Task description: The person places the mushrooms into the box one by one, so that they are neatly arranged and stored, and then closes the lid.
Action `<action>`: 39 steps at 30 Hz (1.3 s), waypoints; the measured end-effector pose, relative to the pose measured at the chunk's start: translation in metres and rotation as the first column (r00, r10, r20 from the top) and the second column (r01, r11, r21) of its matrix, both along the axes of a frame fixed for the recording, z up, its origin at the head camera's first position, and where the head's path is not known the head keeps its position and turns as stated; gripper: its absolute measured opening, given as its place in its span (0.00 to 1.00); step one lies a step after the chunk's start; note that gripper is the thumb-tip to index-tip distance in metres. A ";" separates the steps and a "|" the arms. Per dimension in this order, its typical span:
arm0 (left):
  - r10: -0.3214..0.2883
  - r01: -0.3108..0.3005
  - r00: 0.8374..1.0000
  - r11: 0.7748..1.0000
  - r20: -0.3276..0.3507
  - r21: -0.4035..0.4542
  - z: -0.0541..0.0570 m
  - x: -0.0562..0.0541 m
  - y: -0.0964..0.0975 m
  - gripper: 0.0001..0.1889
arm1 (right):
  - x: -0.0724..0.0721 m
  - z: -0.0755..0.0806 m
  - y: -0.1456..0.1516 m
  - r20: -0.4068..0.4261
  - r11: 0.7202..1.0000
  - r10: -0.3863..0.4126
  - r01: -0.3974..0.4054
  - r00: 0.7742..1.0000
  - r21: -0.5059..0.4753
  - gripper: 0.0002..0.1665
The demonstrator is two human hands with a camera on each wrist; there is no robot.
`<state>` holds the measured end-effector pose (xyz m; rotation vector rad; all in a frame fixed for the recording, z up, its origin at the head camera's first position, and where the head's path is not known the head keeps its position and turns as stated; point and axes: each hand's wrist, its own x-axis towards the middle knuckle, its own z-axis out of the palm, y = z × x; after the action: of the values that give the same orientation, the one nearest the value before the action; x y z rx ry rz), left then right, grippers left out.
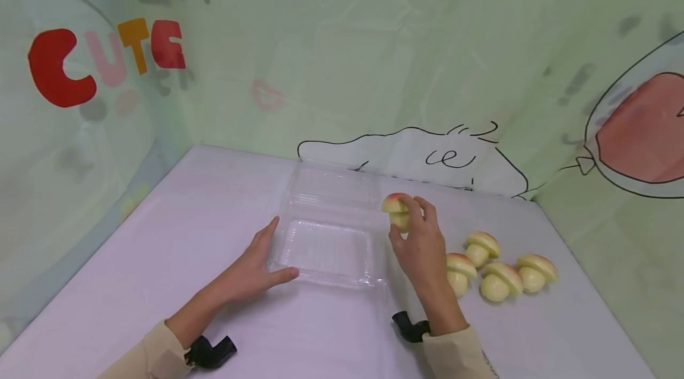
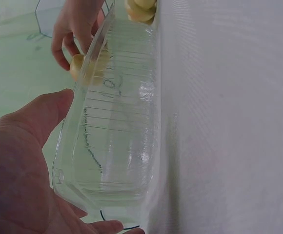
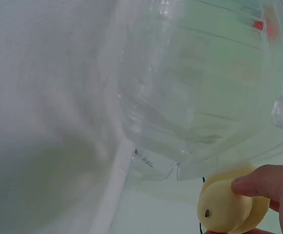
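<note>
The right hand has a mushroom-shaped piece pinched, thumb to the stem, a finger up on the red-tinged cap, just off the right edge of the transparent clamshell box! It's lifted off the table, cap uppermost, and that side-on grip probably suits a round, top-heavy shape.

Over at the box's left side, the left hand is spread wide: thumb by the near-left corner, fingers reaching along the rim. Looks like steadying work, since thin plastic would likely skid; how hard it presses, I cannot tell. And the lid lies folded back beyond the base, leaving the box accessible from above.

Right of the box, four more mushroom-shaped pieces sit clustered, seemingly parked within the right hand's reach.

Now the writing! Beyond the box to the left, coloured wall lettering seems to read "CUTE", its last letter oddly formed. Right behind the box, a white cloud drawing carries a loopy "ce". No brand or label readable on the box itself.
</note>
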<state>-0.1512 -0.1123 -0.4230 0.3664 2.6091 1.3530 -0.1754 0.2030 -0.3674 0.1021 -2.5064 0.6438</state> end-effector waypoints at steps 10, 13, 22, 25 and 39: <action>0.001 -0.001 1.000 1.000 0.002 0.008 0.005 0.002 0.000 0.61 | 0.000 0.004 -0.012 0.046 1.000 0.022 -0.021 0.999 -0.009 0.34; 0.002 -0.002 1.000 1.000 -0.001 0.005 0.004 0.002 0.000 0.61 | -0.001 0.004 -0.015 0.042 0.999 0.032 -0.031 0.999 -0.008 0.33; 0.000 0.000 1.000 1.000 -0.005 0.007 0.001 0.001 0.000 0.61 | -0.002 0.007 -0.026 0.065 0.999 0.043 -0.042 0.997 -0.019 0.34; -0.001 0.001 1.000 1.000 -0.008 0.003 0.001 0.001 -0.001 0.61 | -0.001 0.007 -0.030 0.064 0.998 0.051 -0.050 0.997 -0.028 0.34; 0.006 -0.006 1.000 1.000 -0.008 -0.006 0.003 0.001 0.000 0.60 | -0.003 0.004 -0.048 0.023 0.996 0.082 -0.082 0.996 -0.040 0.34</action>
<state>-0.1500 -0.1120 -0.4204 0.3639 2.6228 1.3479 -0.1785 0.1545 -0.3634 0.1847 -2.5230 0.7308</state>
